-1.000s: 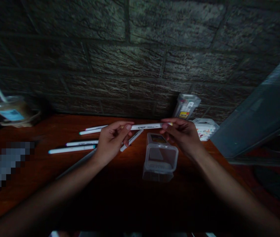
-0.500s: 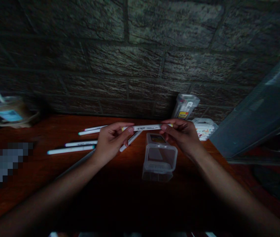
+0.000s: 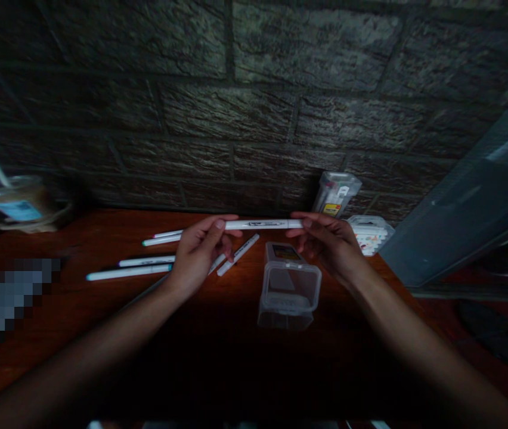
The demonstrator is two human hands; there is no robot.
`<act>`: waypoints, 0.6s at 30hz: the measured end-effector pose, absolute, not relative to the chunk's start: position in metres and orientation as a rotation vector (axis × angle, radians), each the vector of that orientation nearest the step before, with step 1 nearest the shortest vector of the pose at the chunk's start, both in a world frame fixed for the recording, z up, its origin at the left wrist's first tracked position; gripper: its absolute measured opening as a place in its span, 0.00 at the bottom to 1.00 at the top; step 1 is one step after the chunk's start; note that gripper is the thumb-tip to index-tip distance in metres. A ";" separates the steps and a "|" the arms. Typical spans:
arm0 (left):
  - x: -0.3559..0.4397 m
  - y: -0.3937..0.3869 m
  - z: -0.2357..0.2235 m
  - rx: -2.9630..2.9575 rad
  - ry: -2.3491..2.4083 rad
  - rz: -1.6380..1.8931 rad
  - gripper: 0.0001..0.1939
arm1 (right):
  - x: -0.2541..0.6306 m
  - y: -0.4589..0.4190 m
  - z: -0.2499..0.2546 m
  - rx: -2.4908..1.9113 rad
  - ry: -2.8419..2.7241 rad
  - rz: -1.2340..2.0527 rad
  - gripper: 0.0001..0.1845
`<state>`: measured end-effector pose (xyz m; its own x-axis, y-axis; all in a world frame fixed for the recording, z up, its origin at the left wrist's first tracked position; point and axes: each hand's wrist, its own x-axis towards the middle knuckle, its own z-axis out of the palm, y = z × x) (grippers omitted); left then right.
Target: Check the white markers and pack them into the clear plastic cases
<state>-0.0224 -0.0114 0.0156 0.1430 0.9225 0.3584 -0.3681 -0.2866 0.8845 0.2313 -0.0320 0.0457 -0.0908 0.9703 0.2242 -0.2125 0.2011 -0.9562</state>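
Near the middle of the frame, one white pen (image 3: 258,224) is held up level above the counter (image 3: 97,229). Left hand (image 3: 198,247) and right hand (image 3: 332,238) each have their grip pinched on one end. Holding the pen across looks like the step now; moving it would need both pinches to work together. Its small black writing is too fuzzy to read. At right of middle, a clear case (image 3: 337,189) has a yellow and red label, and lower down an open box (image 3: 292,286) has a dark label; I can't read either.
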 end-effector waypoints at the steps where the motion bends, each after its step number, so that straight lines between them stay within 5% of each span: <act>1: -0.022 -0.011 0.015 1.251 0.607 1.429 0.14 | 0.231 -0.032 0.046 -0.846 -1.241 1.214 0.14; 18: -0.023 -0.008 0.018 1.211 0.632 1.515 0.09 | 0.235 -0.030 0.043 -0.870 -1.288 1.095 0.15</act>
<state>-0.0234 -0.0082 0.0179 0.0596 0.9295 0.3639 -0.3949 -0.3129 0.8638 0.2346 -0.0302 0.0426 -0.0468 0.9553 0.2918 -0.1342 0.2835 -0.9496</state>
